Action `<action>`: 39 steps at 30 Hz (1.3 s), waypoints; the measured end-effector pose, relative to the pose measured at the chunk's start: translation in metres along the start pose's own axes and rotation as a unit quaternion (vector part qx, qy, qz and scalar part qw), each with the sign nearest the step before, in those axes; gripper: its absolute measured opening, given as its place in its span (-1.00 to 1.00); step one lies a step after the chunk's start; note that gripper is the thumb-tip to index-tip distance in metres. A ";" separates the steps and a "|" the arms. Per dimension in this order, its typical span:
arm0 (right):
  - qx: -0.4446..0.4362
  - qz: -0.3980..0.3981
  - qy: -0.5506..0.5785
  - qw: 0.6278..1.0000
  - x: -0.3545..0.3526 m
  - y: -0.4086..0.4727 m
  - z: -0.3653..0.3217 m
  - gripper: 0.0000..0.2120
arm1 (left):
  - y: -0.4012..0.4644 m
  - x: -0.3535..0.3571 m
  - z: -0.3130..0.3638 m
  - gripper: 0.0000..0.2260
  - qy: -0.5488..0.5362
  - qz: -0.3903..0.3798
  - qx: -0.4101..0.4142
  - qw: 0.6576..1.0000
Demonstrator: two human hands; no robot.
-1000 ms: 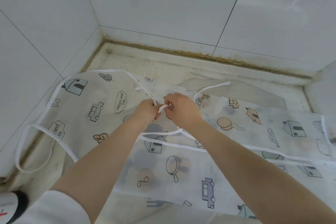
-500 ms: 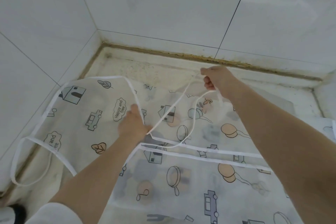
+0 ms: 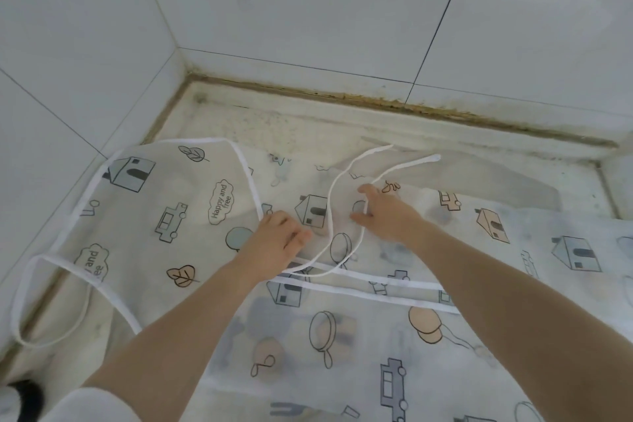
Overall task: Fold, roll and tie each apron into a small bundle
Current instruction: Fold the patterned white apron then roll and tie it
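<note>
White tiled walls [image 3: 308,10], stained floor [image 3: 274,120], apron [image 3: 154,216]

The thin see-through plastic apron [image 3: 164,216] is milky white with a cartoon print all over: grey-blue houses, grey outlined cars, peach-orange leaves and balloons, black-outlined frying pans, plus little speech clouds reading "Happy and free". Its edges are bound in plain white tape, and the narrow white tie strings [image 3: 346,209] match that. The glossy square wall tiles [image 3: 308,10] are pale grey-white with thin dark grout lines. The speckled off-white stone counter [image 3: 274,120] has brownish-yellow grime along the joint where it meets the wall. The soft fabric sleeve [image 3: 92,408] at bottom left is white.
</note>
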State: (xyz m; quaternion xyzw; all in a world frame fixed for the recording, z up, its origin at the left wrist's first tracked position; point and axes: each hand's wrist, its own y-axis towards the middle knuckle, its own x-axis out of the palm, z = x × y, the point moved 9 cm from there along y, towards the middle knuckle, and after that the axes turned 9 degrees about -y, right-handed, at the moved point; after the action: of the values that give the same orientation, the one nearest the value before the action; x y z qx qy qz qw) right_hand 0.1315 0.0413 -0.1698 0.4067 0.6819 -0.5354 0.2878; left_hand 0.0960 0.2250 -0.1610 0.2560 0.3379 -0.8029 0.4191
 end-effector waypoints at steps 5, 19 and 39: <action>-0.064 0.023 0.078 0.995 0.002 -0.004 -0.031 -0.54 | 0.001 0.009 -0.002 -0.62 0.049 -0.020 -0.007 0.999; -0.028 0.094 0.299 0.949 -0.044 -0.002 -0.031 -0.35 | -0.001 0.010 -0.009 -0.72 0.130 0.056 0.010 0.990; -0.143 0.005 -0.161 0.977 0.048 -0.080 -0.014 -0.58 | 0.009 0.008 0.001 -0.52 0.197 0.128 -0.042 0.971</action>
State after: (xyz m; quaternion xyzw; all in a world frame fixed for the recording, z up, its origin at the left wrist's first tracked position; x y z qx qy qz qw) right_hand 0.0385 0.0586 -0.1664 0.2732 0.6941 -0.4894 0.4518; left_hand 0.0989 0.2162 -0.1685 0.4323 0.4117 -0.6615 0.4540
